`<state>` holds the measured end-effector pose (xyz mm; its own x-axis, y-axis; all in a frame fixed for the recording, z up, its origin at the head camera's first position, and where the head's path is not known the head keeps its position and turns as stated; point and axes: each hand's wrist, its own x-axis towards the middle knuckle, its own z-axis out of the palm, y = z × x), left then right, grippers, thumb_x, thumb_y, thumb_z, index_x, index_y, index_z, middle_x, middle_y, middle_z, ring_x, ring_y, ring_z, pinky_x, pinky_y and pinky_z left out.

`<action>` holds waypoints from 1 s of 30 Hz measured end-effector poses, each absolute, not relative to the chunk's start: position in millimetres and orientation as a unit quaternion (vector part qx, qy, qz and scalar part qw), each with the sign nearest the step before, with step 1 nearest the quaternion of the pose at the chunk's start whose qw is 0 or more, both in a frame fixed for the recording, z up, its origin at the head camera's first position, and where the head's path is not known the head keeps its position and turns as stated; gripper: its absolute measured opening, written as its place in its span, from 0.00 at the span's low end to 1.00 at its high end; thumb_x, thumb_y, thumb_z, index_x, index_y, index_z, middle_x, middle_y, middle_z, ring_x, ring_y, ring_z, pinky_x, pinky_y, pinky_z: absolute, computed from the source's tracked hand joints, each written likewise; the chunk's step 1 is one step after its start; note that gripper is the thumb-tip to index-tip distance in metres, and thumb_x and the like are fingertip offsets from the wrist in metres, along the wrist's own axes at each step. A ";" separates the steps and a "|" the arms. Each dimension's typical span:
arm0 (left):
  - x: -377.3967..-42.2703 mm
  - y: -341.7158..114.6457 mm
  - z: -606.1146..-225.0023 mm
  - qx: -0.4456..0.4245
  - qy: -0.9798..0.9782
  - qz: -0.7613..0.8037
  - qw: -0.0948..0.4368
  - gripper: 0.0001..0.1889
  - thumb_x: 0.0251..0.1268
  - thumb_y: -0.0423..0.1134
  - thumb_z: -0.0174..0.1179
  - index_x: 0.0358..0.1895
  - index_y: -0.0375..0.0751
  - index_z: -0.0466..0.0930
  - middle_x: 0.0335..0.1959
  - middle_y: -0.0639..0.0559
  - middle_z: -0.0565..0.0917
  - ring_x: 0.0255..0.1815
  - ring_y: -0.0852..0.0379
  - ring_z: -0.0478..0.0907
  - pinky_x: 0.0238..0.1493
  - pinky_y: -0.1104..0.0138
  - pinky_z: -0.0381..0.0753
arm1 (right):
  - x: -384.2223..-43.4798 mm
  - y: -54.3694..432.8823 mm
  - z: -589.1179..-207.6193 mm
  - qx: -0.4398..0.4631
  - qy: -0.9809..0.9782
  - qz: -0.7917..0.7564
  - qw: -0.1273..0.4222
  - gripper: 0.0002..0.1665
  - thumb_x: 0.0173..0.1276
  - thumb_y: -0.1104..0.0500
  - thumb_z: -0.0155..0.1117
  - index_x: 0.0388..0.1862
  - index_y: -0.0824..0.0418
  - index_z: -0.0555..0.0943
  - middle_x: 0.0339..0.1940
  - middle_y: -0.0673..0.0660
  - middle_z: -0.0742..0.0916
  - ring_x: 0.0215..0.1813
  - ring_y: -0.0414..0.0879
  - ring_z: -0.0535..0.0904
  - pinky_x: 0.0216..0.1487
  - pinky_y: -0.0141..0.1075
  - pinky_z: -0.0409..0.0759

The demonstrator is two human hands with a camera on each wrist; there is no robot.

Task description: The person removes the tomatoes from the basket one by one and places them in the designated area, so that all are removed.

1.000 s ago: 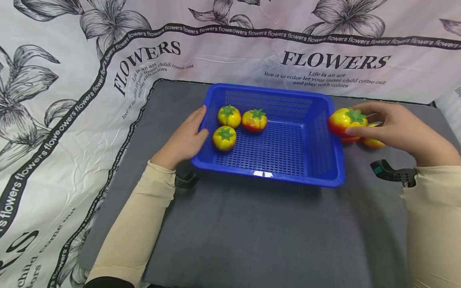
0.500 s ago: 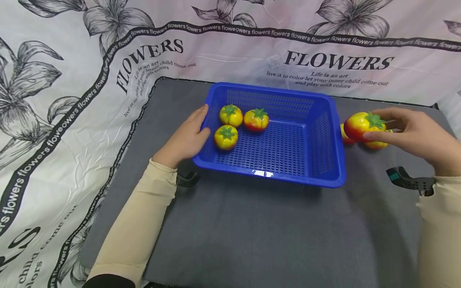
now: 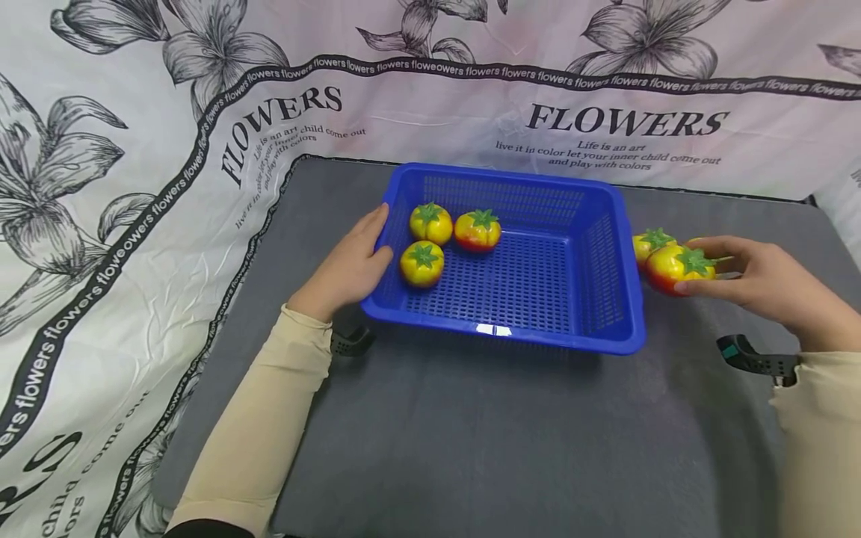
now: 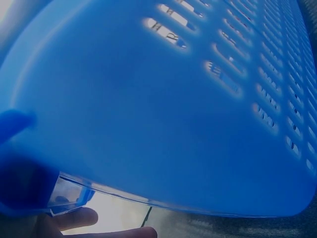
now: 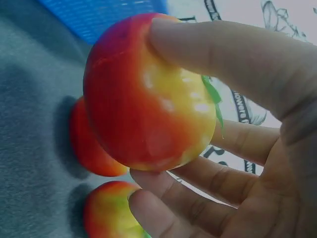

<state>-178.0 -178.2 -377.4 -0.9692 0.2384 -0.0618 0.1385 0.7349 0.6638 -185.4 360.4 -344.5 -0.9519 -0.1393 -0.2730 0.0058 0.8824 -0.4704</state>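
My right hand (image 3: 767, 291) grips a red-and-yellow tomato (image 3: 673, 270) with a green leafy top, just right of the blue plastic basket (image 3: 501, 338). In the right wrist view, the thumb lies over one side of this tomato and fingers support the other. Beyond it, close to the basket's right wall, is another tomato (image 3: 649, 241), partly hidden; a third loose tomato (image 5: 109, 213) shows in the right wrist view. My left hand (image 3: 346, 265) rests against the basket's left side, fingers extended along the rim. Inside the basket, three tomatoes (image 3: 422, 265) sit together at the left.
The basket stands on a dark grey tabletop (image 3: 471, 433). A white cloth (image 3: 437, 112) printed with flowers and lettering hangs behind the table and down its left side. A black strap (image 3: 753, 357) sits below the right wrist, another (image 3: 351, 342) below the left.
The right hand has carried its tomato away from the basket's right rim, to the right and then lower, uncovering more of the tomato behind. The left hand stays at the basket's side.
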 end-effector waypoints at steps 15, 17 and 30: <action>-179.8 -179.6 -382.5 0.102 0.927 0.355 0.066 0.37 0.80 0.42 0.45 0.87 0.42 0.44 0.88 0.47 0.49 0.87 0.48 0.46 0.85 0.52 0.47 | -183.2 361.2 -376.1 -0.066 0.947 -0.262 0.173 0.48 0.68 0.47 0.77 0.75 0.72 0.65 0.68 0.82 0.71 0.63 0.79 0.71 0.52 0.66 0.81; -179.8 -178.9 -382.2 0.103 0.926 0.356 0.065 0.37 0.80 0.41 0.45 0.87 0.42 0.44 0.88 0.46 0.49 0.87 0.48 0.46 0.85 0.52 0.46 | -182.9 362.8 -379.7 -0.074 0.945 -0.269 0.173 0.46 0.69 0.49 0.76 0.74 0.72 0.66 0.68 0.81 0.72 0.63 0.78 0.71 0.51 0.58 0.83; -179.5 -180.4 -381.7 0.108 0.924 0.361 0.068 0.38 0.79 0.41 0.45 0.87 0.42 0.43 0.87 0.45 0.50 0.87 0.47 0.48 0.84 0.51 0.47 | -179.9 359.4 -392.6 -0.070 0.940 -0.285 0.175 0.44 0.69 0.47 0.76 0.73 0.70 0.68 0.71 0.80 0.71 0.65 0.76 0.71 0.57 0.60 0.80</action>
